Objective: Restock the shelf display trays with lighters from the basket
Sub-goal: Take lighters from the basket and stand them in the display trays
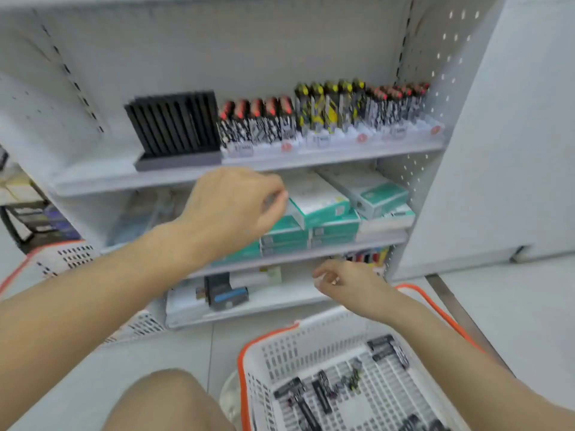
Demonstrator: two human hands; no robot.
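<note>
Lighters (329, 390) lay scattered on the floor of the white basket (314, 337) with the orange rim, at the lower right, and more lighters stood upright in the display trays (329, 141) on the top shelf (199, 172). From left to right the shelf carried a black slotted tray (174, 126) which looked unfilled, then a row with red caps (258, 119), a row with yellow caps (329, 107) and a further row with red caps (398, 104) that reached nearly to the perforated side panel (441, 76). The trays stood close to the front edge of the shelf.

The left hand (230, 209) hovered in front of the shelf edge, just below the black tray, with the fingers (273, 197) curled loosely toward the thumb; the picture was blurred, and I could not tell if they pinched something. The right hand (345, 279) hung lower, above the far rim of the basket and before the lower shelves, its fingers half curled and relaxed, and nothing was seen in them.

Green and white boxes (326, 209) filled the middle shelf behind the left hand. A second white basket (62, 256) stood at the left. Between the shelf unit and the right basket some open floor (174, 353) remained, and a bare knee (165, 399) was beside the basket.
</note>
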